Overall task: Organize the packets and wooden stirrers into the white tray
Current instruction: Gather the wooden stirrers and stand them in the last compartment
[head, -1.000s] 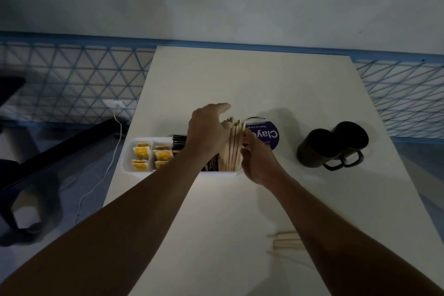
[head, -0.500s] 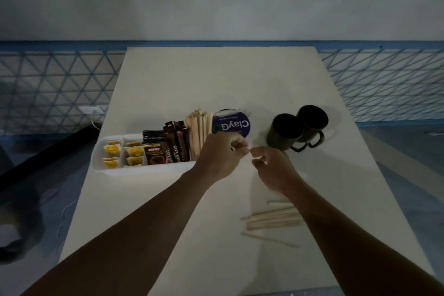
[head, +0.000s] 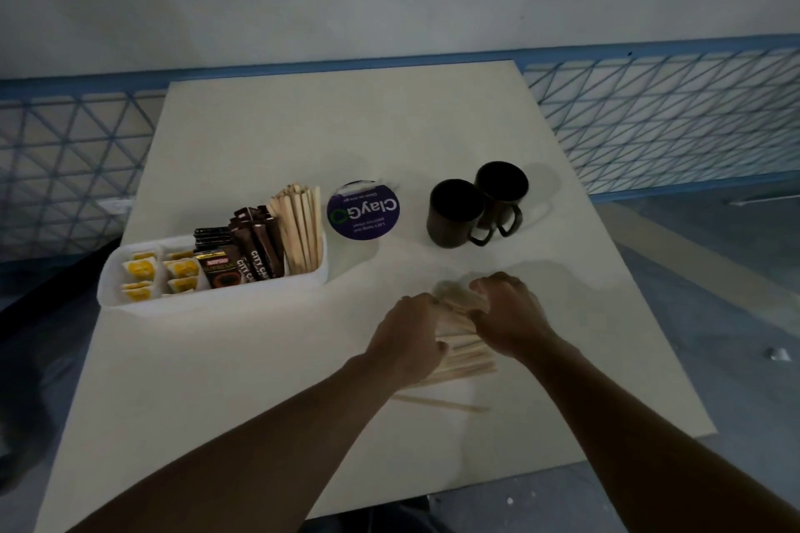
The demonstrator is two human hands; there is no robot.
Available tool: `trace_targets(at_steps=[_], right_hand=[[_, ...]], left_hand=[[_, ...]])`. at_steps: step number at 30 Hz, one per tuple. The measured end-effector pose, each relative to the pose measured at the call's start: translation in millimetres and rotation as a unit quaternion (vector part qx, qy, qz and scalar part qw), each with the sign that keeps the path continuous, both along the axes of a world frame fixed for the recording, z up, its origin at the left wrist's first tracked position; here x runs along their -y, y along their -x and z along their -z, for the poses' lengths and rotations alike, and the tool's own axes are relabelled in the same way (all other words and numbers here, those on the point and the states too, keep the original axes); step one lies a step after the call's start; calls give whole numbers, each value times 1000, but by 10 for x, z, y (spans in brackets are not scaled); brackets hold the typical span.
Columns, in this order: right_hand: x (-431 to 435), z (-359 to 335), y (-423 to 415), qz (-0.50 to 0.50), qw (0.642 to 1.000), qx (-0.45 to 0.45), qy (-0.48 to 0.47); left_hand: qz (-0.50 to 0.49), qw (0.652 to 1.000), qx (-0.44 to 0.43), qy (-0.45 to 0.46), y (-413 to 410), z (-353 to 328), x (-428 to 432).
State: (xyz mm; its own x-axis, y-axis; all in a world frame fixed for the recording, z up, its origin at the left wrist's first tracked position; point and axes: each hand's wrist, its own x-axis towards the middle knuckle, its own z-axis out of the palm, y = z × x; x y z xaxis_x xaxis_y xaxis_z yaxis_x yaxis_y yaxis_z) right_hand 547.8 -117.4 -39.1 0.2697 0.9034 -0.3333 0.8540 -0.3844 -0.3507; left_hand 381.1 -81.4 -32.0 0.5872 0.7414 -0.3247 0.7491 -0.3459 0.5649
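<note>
hands: your left hand (head: 409,338) and right hand (head: 513,316) clasp loose stirrers (head: 472,364).
why: likely bunching them for the white tray (head: 216,298).

Both hands have left the white tray (head: 216,299). A second ago they were at the upright stirrers (head: 301,229) in its right end; half a second ago they were just in front of it. Now the left hand (head: 407,335) and right hand (head: 511,316) are nearer the person, fingers curled on the loose stirrers (head: 465,364), which are no longer spread flat but bunched between them and blurred at the far end.
</note>
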Motion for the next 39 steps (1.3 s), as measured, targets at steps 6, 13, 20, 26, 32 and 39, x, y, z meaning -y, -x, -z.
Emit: trace_targets(at_steps=[6, 13, 20, 26, 32, 39], right_hand=[[69, 57, 33, -19, 1000, 8, -2], [-32, 86, 50, -23, 999, -20, -37], [-84, 142, -13, -53, 997, -3, -50], [-68, 58, 18, -67, 996, -25, -44], [-63, 112, 9, -78, 996, -20, -45], [-88, 172, -106, -109, 992, 51, -44]], left_hand=[[42, 999, -13, -27, -23, 90, 244], [28, 998, -31, -46, 73, 95, 166], [43, 998, -32, -26, 162, 22, 129], [92, 993, -31, -64, 215, 144, 244], [65, 990, -2, -125, 193, 187, 254], [125, 979, 5, -159, 89, 97, 211]])
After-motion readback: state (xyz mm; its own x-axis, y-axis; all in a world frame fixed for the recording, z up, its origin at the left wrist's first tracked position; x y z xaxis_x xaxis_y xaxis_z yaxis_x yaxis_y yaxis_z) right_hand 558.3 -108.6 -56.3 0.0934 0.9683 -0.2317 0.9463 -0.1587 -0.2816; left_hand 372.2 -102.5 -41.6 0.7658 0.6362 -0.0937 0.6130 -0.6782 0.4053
